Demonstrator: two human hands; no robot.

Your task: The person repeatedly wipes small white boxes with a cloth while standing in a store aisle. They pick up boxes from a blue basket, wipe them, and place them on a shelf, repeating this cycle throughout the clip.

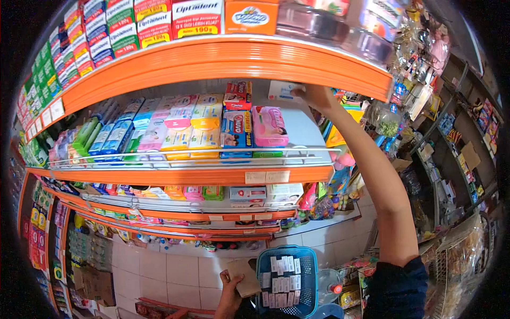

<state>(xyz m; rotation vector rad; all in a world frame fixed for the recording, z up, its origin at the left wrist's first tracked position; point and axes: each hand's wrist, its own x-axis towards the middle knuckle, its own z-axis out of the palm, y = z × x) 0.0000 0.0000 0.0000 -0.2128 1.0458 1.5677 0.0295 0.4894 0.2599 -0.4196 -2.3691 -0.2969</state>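
White, blue-marked pack point(282, 91) — in right hand point(312, 97), tan, blocky piece point(247, 283) — tilted, in left hand point(231, 290)

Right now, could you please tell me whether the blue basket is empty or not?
It is not empty: the blue basket holds small white boxes arranged in rows, visible through its open top.

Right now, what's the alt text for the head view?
A right hand touches a white box at the right end of a shelf of coloured packs. Below, the left hand holds brown cardboard beside a blue basket of small boxes.
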